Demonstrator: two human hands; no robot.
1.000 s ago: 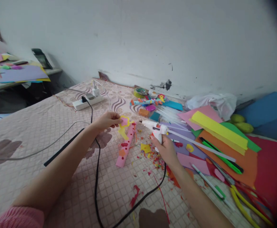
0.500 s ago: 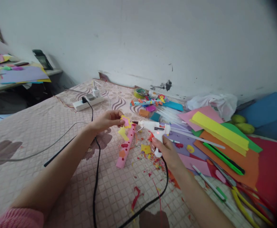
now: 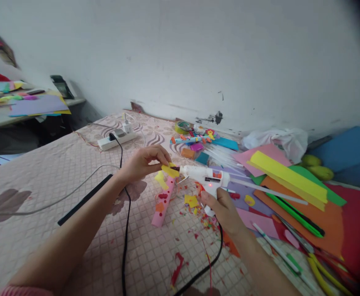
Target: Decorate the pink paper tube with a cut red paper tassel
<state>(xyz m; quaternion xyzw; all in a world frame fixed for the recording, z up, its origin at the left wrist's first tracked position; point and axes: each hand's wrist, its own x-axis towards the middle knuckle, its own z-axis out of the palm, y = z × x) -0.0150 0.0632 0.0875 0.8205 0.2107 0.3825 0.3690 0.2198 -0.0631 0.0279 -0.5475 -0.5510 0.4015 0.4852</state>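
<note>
My right hand [image 3: 221,205] is closed around the handle of a white hot glue gun [image 3: 198,174], its small light glowing red and a long glue stick [image 3: 269,191] poking out the back. Between the thumb and fingers of my left hand [image 3: 145,162] is a small yellow paper cutout [image 3: 170,170], tilted edge-on. The dark nozzle of the gun meets or nearly meets this cutout; I cannot tell whether they touch. Below, on the cloth, lies a pink paper strip [image 3: 164,201] with red dots and an orange shape, beside a yellow paper scrap [image 3: 161,180].
A black cord [image 3: 126,230] crosses the tablecloth from the white power strip [image 3: 114,140]. Paper bits [image 3: 206,220] are scattered near the gun. Coloured sheets [image 3: 306,185], a green cutter [image 3: 293,213] and yellow-handled scissors [image 3: 318,271] lie to the right. Behind them stands the wall [image 3: 180,61].
My left hand has turned the cutout from facing me, its pink centre showing, to nearly edge-on against the nozzle. The glue gun has shifted slightly in view, and the camera has moved a little.
</note>
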